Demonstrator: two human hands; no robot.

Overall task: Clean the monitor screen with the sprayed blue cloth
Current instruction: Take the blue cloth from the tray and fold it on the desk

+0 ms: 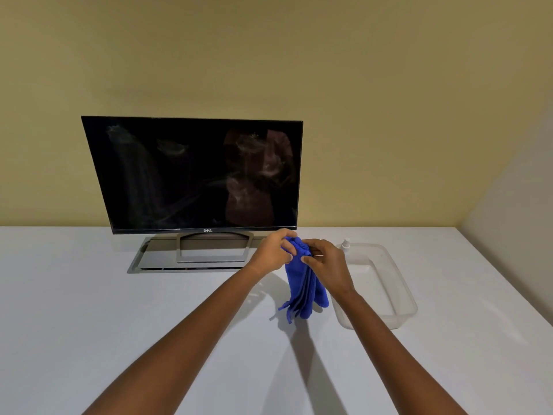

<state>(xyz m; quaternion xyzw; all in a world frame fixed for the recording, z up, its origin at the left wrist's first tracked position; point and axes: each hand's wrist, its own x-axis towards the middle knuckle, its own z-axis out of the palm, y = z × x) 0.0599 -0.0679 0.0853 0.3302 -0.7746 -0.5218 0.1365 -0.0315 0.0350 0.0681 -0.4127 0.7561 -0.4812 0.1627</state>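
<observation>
A black monitor [191, 175] stands switched off at the back of the white table, its screen marked with faint smears. In front of its right lower corner a blue cloth [303, 290] hangs in folds above the table. My left hand [273, 253] pinches the cloth's top from the left. My right hand [324, 260] grips the same top edge from the right. Both hands are close together, a little below and to the right of the screen.
A clear plastic tub [398, 292] sits on the white table [89, 310] to the right of my hands. A small white spray bottle [346, 244] shows at its far left corner. The monitor's grey stand [194, 259] lies flat under the screen. A wall closes the right side.
</observation>
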